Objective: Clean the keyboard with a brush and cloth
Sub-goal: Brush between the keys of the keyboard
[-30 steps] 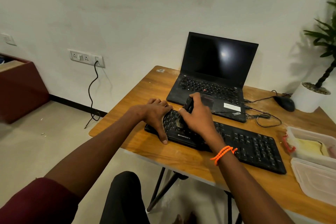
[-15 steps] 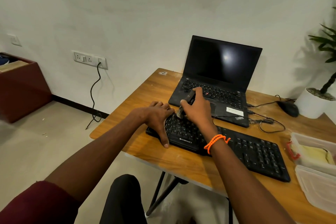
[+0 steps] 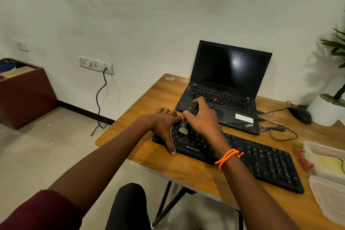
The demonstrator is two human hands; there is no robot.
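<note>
Right now the right hand (image 3: 202,119) is gripping a small dark-handled brush (image 3: 188,118), fingers and thumb curled round the handle, and its pale bristles are pointing down onto the keys at the left end of the black keyboard (image 3: 261,162). Beside it the left hand (image 3: 164,125) is resting flat on that same left end, its fingers straight and spread, the thumb reaching down to the keyboard's near edge; it is holding nothing. An orange beaded band (image 3: 228,158) is sitting round the right wrist. The keyboard is lying slantwise across the wooden table (image 3: 186,173), close to its near edge, with an open black laptop (image 3: 229,84) standing just behind it, screen dark. Further right, a black mouse (image 3: 300,115) is lying near a white plant pot (image 3: 326,110), and thin cables (image 3: 280,129) are trailing between the laptop and the keyboard. At the right edge, clear plastic containers (image 3: 328,172) are sitting on the table, one holding something pale yellow that could be a cloth, though I cannot tell.
</note>
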